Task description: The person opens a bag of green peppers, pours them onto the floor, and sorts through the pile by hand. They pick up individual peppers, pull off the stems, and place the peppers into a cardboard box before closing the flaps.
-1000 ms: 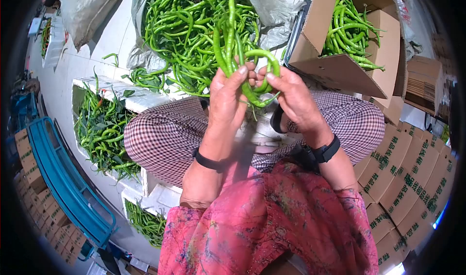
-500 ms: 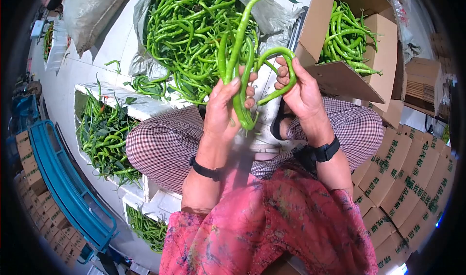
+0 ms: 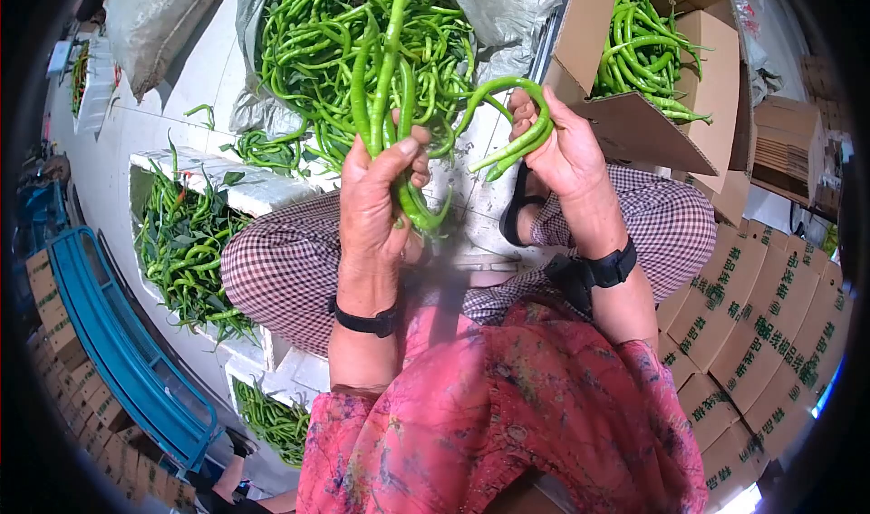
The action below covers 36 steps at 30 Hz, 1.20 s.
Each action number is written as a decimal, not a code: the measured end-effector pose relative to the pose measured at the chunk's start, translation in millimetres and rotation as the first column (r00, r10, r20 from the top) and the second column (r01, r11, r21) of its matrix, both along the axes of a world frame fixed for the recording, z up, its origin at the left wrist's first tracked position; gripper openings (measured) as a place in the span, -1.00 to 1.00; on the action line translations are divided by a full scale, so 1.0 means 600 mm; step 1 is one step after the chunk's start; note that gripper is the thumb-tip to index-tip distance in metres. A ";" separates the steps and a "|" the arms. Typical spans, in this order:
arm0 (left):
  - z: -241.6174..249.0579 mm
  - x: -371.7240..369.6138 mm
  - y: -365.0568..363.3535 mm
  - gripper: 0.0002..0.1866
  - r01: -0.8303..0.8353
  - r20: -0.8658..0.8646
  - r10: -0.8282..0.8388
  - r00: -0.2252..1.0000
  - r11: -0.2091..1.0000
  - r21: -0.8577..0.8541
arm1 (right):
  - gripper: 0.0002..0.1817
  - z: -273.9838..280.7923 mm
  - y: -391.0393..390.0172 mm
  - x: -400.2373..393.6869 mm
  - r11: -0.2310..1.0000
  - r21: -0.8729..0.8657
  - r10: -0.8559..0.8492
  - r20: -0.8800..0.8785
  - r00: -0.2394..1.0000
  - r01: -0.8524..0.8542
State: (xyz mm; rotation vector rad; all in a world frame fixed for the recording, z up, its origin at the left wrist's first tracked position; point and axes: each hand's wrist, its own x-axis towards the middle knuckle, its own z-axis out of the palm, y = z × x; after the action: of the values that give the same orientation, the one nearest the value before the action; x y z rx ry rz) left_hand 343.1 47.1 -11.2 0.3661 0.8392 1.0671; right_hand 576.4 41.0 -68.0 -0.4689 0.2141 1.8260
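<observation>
Item, my left hand: closed round a bunch of long green peppers, thumb pressed across them, upper ends standing above the fist, one curved end hanging below it. Item, my right hand: thumb and fingers pinched together on a curled green pepper, which arches toward the bunch and bends back down; whether a second pepper lies in that pinch, I cannot tell. Both hands are held above my crossed legs, apart from each other. Item, two black wristbands, one on each of my wrists. Item, a large heap of green peppers, lying beyond my left hand in an open pale plastic sack, with some peppers outside its near edge. Item, an open cardboard box, beyond my right hand, flaps raised, green peppers inside. Item, a white foam box beside my left knee, holding green peppers mixed with leaves and a touch of red. Item, a smaller lot of green peppers in another white container, nearer my left side. Item, printed flat cartons, laid out to my right. Item, a blue metal frame, far left; near its lower end, another person's arm.
</observation>
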 end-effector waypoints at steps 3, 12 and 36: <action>0.000 0.011 -0.005 -0.58 0.041 -0.141 -0.038 0.989 0.999 0.019 | -0.63 0.010 0.000 -0.008 0.999 0.035 0.012 -0.020 1.000 -0.011; 0.019 0.032 -0.020 -0.47 0.274 -0.448 -0.255 0.857 0.961 -0.023 | -0.66 0.064 -0.009 -0.030 0.990 -0.138 0.084 0.472 0.878 -0.020; -0.032 0.018 -0.040 -0.67 0.492 0.002 -0.493 0.870 0.868 -0.068 | -0.73 0.027 -0.138 -0.036 0.970 -0.227 0.209 0.582 0.786 -0.090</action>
State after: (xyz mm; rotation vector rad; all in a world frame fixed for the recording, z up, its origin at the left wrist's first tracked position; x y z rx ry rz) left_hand 353.7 23.3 -30.1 0.5018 0.7381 0.5561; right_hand 554.8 -42.0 -52.1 -1.2090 -0.0993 1.7183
